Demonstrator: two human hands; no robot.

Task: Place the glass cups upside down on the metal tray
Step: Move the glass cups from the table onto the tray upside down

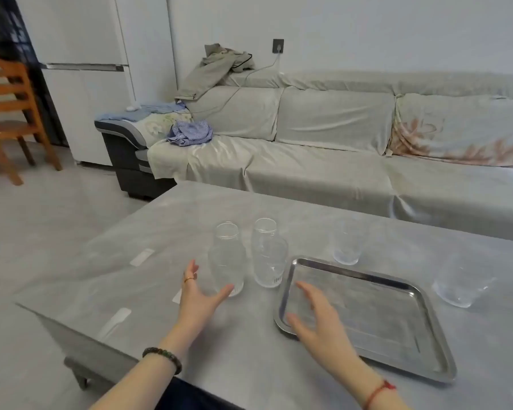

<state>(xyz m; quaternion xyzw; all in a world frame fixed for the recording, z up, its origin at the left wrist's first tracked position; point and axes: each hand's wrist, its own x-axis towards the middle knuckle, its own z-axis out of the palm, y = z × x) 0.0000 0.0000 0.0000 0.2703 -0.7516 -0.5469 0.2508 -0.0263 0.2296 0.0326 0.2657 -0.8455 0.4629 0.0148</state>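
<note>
Several clear glass cups stand upright on the grey table. The nearest left cup [226,272] has another cup [227,233] close behind it. A second pair [269,263] stands just to the right. One cup [348,244] is beyond the tray and one [459,287] is to its right. The metal tray [382,324] lies flat with nothing in it. My left hand [198,300] is open, its fingers spread beside the nearest left cup and its thumb tip at the cup's base. My right hand [319,319] is open, hovering over the tray's near-left corner.
The table's left edge [71,332] runs diagonally close to my left arm. White strips [142,257] are stuck on the tabletop. A covered sofa [323,161] stands behind the table. A wooden chair [9,113] and a white fridge [83,69] are at far left.
</note>
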